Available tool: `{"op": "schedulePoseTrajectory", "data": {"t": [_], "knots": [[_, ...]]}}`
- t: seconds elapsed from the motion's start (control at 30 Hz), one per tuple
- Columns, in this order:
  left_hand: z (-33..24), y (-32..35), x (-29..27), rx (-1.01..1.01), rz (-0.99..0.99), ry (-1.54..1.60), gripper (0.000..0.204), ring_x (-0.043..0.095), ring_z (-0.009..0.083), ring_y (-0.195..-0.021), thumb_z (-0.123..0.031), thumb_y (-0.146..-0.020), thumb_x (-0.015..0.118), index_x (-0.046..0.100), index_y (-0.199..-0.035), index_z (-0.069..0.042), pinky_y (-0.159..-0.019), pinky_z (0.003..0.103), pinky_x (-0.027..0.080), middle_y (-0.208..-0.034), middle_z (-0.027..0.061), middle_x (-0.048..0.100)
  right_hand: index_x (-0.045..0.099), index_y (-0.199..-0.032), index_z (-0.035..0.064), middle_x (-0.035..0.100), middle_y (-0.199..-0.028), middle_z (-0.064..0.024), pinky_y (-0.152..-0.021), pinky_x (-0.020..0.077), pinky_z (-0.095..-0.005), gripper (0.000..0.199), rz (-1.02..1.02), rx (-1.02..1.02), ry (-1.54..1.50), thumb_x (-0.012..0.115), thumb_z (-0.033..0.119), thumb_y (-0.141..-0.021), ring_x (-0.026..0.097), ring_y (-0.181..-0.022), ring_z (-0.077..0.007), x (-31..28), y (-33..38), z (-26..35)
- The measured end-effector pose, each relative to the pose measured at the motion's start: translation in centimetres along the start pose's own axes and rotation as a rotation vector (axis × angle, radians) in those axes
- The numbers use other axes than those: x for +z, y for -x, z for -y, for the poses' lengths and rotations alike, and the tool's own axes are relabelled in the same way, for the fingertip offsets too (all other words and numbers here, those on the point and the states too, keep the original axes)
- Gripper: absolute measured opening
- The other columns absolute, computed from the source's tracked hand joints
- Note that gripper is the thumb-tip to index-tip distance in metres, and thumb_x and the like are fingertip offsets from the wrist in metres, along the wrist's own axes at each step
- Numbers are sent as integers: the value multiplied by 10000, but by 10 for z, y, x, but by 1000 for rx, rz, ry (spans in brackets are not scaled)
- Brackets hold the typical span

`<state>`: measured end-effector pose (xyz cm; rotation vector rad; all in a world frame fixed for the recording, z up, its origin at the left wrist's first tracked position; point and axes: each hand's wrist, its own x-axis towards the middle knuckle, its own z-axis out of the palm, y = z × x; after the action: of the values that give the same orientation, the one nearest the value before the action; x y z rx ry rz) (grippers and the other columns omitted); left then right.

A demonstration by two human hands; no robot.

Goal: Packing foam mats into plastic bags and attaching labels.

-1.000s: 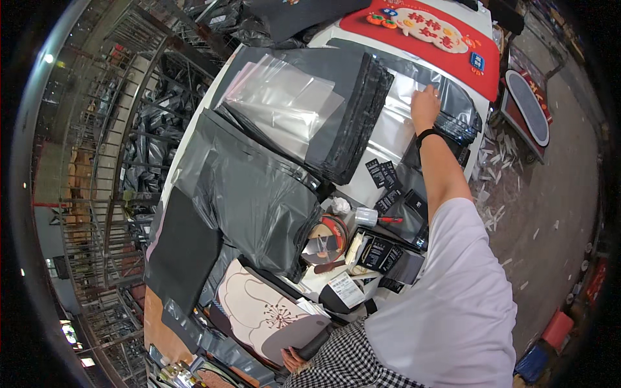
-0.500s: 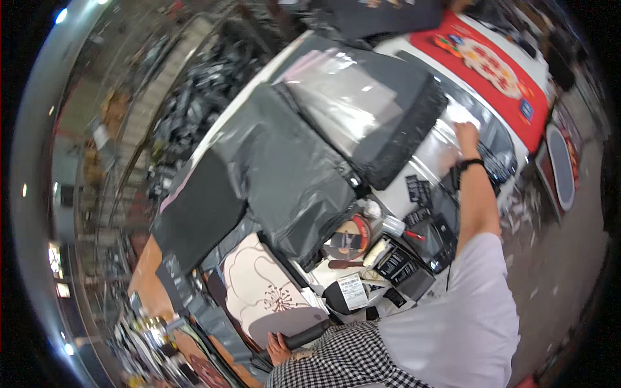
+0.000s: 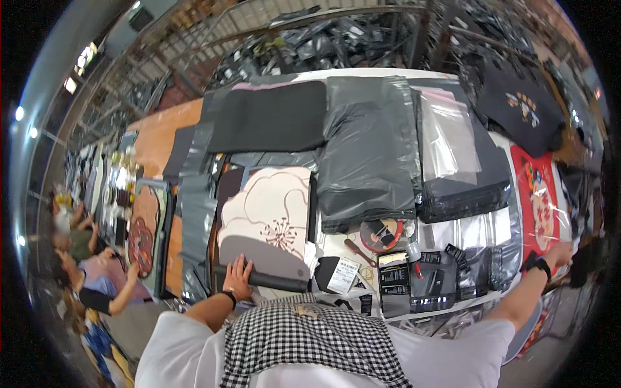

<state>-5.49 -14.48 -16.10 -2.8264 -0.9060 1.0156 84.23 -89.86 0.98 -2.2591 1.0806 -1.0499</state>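
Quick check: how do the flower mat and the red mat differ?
The flower mat is cream and gray; the red mat is mainly red. The flower mat bears one large outlined bloom; the red mat, a pale patch. The flower mat lies by the left hand, the red mat by the right hand. Both lie patterned side up.

Stacked mats (image 3: 262, 210), grey plastic bags (image 3: 369, 145) and nearby co-workers (image 3: 96, 300) show a packing workshop.

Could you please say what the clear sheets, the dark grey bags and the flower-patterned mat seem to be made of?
Clear sheets: glossy plastic film, see-through with glints.
Dark grey bags: probably opaque plastic, softly shiny, creased.
Flower-patterned mat: matte, without glare; perhaps fabric or rubber.
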Motion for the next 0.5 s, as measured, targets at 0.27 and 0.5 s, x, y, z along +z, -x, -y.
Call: {"op": "schedulePoseTrajectory", "data": {"t": [0.27,0.5], "knots": [[20,29,-9,9,-112,75,1127,174,381,-1627,-411,-791,807,203,-1704,-147,-1291,588,173,-1761,229,141,714,-1137,0,758,-1139,-150,-741,631,-351,268,439,-682,-762,614,129,-925,738,-866,-237,-40,245,155],[29,19,-3,151,-229,360,900,181,345,-1628,-367,-937,708,253,-1690,-176,-1300,570,153,-1758,178,171,681,-1160,43,685,-1170,-104,-962,546,-380,248,1133,-890,-1233,479,176,-1101,647,-1124,-227,-279,670,211]]}}
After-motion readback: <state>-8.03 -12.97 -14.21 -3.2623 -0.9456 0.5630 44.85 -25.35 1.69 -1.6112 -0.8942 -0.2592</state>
